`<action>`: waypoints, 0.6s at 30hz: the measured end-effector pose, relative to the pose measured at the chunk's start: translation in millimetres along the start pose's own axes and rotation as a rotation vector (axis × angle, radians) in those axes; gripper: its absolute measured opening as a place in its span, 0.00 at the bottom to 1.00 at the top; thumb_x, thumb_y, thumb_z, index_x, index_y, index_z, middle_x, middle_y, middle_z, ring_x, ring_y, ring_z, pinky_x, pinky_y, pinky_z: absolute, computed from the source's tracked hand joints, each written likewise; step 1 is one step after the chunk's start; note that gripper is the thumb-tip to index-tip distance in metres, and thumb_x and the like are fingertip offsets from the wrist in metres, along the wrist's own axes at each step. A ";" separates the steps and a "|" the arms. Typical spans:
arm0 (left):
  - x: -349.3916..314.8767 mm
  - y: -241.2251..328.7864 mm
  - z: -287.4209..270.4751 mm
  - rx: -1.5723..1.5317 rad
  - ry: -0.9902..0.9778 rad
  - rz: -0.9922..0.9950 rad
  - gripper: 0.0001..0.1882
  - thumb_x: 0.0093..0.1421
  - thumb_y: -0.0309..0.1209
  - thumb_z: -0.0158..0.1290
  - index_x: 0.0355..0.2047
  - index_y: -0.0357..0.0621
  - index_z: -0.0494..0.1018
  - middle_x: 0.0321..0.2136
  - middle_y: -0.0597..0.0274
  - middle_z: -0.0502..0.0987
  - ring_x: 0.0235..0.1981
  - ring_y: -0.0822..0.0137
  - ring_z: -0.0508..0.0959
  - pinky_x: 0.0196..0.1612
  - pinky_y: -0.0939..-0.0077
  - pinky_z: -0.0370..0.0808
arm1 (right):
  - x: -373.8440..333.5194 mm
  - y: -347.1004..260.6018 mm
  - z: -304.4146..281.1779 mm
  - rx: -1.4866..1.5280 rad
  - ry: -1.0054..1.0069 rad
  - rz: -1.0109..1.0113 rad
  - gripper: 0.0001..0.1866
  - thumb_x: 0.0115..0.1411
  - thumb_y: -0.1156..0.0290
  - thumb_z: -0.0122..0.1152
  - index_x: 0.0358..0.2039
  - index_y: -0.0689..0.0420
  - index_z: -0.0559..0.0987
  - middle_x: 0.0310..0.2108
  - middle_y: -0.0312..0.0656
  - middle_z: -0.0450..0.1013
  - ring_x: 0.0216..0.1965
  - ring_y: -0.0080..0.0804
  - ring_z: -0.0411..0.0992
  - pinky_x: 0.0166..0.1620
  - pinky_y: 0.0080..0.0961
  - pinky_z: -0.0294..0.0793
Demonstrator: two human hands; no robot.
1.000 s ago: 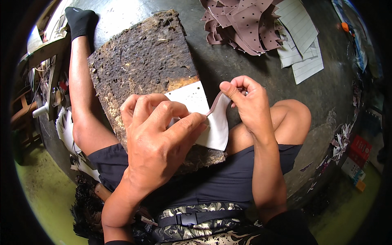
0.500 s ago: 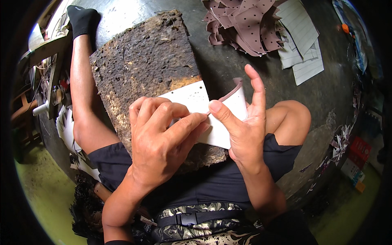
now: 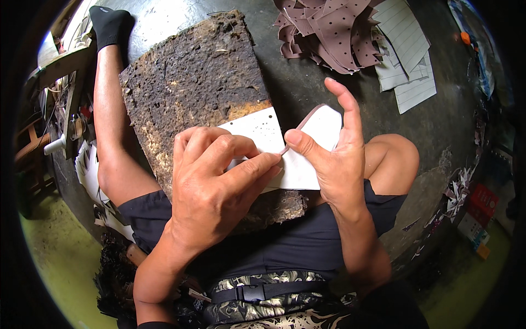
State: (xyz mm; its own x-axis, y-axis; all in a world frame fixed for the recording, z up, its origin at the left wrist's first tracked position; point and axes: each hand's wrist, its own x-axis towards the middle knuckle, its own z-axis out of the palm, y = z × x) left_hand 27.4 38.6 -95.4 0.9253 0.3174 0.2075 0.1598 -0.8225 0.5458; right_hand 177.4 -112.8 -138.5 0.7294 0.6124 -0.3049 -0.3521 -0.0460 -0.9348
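A thin white piece with a narrow brown folded edge lies across both my hands. My left hand is closed, thumb and index finger pinching that brown edge near its middle. My right hand presses its thumb onto the edge just to the right, with the piece's far end spread over the palm side. The right index finger points up and away, and the other right fingers are hidden underneath. Beneath the left fingers, a white sheet with small dark dots rests on a rough, dark-stained board.
The board lies between my legs on a dark floor. Beyond it sits a heap of brown cut pieces with dark dots, beside lined paper sheets. White scraps lie by my left leg, and shreds at far right.
My right hand has shifted slightly right and up, and the piece's far end has opened out flatter, showing more white. The left hand keeps its pinch almost in place.
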 end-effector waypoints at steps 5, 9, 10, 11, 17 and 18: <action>1.7 -1.0 -1.9 0.011 -0.020 0.016 0.14 0.57 0.33 0.77 0.44 0.59 0.92 0.40 0.74 0.83 0.45 0.63 0.80 0.54 0.57 0.73 | 5.1 1.2 -6.0 -0.082 -0.043 -0.034 0.48 0.64 0.81 0.83 0.79 0.57 0.66 0.38 0.35 0.81 0.40 0.20 0.79 0.48 0.21 0.82; 2.0 -0.8 -3.0 0.007 -0.035 0.014 0.14 0.57 0.33 0.76 0.44 0.59 0.92 0.40 0.74 0.84 0.45 0.62 0.80 0.54 0.58 0.74 | 10.7 4.7 -11.4 -0.208 -0.040 -0.064 0.47 0.61 0.77 0.86 0.78 0.55 0.70 0.44 0.35 0.80 0.45 0.20 0.77 0.53 0.24 0.81; 2.2 -1.0 -3.5 0.006 -0.038 0.016 0.14 0.57 0.33 0.76 0.45 0.58 0.92 0.41 0.74 0.84 0.45 0.62 0.80 0.54 0.58 0.74 | 12.4 5.2 -13.0 -0.232 -0.047 -0.083 0.47 0.61 0.77 0.86 0.77 0.55 0.71 0.46 0.36 0.80 0.47 0.21 0.76 0.54 0.24 0.80; 2.4 -1.1 -3.8 0.004 -0.042 0.019 0.14 0.57 0.33 0.76 0.45 0.58 0.92 0.41 0.74 0.84 0.45 0.62 0.80 0.55 0.58 0.74 | 14.2 5.5 -14.6 -0.257 -0.055 -0.101 0.47 0.61 0.76 0.86 0.77 0.54 0.71 0.49 0.36 0.79 0.48 0.21 0.76 0.55 0.25 0.80; 3.0 0.0 -5.8 0.022 -0.055 0.009 0.19 0.52 0.30 0.80 0.45 0.60 0.93 0.39 0.72 0.85 0.46 0.59 0.81 0.51 0.59 0.77 | 22.2 3.6 -21.0 -0.276 -0.132 -0.091 0.46 0.60 0.74 0.87 0.76 0.54 0.74 0.63 0.38 0.77 0.57 0.25 0.74 0.64 0.27 0.75; 3.1 0.1 -5.9 0.019 -0.055 0.008 0.19 0.52 0.30 0.81 0.45 0.60 0.93 0.39 0.72 0.85 0.46 0.59 0.81 0.51 0.59 0.77 | 23.9 3.3 -21.4 -0.291 -0.142 -0.107 0.46 0.60 0.74 0.87 0.76 0.54 0.74 0.64 0.38 0.77 0.59 0.25 0.74 0.65 0.27 0.75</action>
State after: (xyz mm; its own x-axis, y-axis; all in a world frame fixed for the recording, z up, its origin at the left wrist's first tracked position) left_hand 28.3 42.4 -89.9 0.9439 0.2851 0.1668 0.1585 -0.8340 0.5285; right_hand 206.2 -115.2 -152.7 0.6573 0.7285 -0.1928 -0.0809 -0.1861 -0.9792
